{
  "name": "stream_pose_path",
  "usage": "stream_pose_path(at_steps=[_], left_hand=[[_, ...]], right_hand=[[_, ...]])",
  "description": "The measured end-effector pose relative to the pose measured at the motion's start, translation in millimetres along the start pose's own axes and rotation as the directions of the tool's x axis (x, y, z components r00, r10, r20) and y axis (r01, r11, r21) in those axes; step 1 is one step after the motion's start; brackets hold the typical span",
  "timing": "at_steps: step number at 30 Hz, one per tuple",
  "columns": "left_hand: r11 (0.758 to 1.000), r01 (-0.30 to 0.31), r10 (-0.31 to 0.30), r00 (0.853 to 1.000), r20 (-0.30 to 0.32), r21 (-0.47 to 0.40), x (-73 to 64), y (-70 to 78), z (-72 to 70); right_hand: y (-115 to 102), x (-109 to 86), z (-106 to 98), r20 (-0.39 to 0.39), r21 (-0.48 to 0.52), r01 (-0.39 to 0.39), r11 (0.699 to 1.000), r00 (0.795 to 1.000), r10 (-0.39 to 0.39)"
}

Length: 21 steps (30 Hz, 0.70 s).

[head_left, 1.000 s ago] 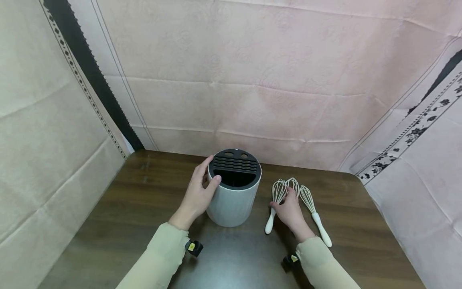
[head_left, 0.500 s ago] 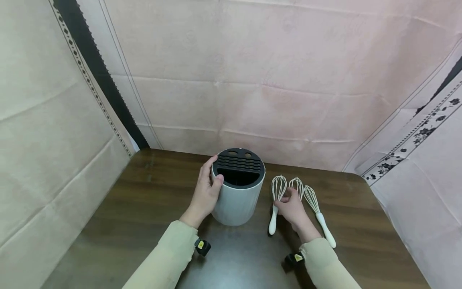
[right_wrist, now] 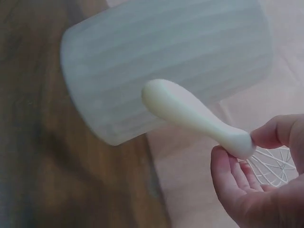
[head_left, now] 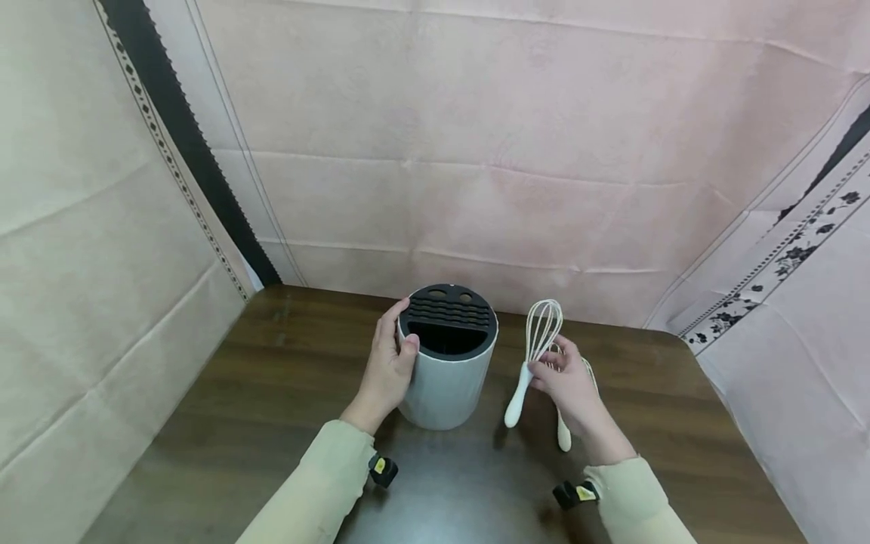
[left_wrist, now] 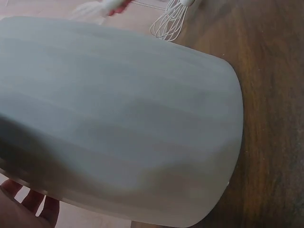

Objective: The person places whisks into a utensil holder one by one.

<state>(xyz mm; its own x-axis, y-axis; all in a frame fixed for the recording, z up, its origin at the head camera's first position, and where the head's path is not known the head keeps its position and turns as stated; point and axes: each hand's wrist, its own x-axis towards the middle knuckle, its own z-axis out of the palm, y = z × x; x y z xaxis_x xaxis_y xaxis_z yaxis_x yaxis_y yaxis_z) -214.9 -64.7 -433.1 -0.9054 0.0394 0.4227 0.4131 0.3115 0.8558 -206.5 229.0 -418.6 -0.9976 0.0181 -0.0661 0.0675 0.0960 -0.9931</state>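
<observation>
One whisk (head_left: 521,387) off the desk (head_left: 272,393), pinched in my right grip (head_left: 571,385) beside the holder (head_left: 442,393) my left grip (head_left: 387,374) clasps. Two other whisks (head_left: 563,434) left, partly hidden. Holder shows no whisk: early stage, I judge.

Yellow labels (head_left: 586,493), two, on black wrist units (head_left: 566,496), head view, five and six o'clock: nothing I can read.
</observation>
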Motion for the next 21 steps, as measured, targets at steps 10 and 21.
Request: stream_pose_path(at_steps=[10, 21], left_hand=[[0.999, -0.046, 0.046, 0.999, -0.011, -0.014, -0.2, -3.7, 4.0], [0.999, -0.044, 0.044, 0.999, -0.022, -0.009, -1.1, -4.3, 0.8]], right_hand=[[-26, -11.0, -10, -0.032, 0.06, 0.159, 0.985, 0.987, -0.158], [-55, -14.5, -4, -0.136, 0.356, 0.331, 0.874, 0.944, -0.302]])
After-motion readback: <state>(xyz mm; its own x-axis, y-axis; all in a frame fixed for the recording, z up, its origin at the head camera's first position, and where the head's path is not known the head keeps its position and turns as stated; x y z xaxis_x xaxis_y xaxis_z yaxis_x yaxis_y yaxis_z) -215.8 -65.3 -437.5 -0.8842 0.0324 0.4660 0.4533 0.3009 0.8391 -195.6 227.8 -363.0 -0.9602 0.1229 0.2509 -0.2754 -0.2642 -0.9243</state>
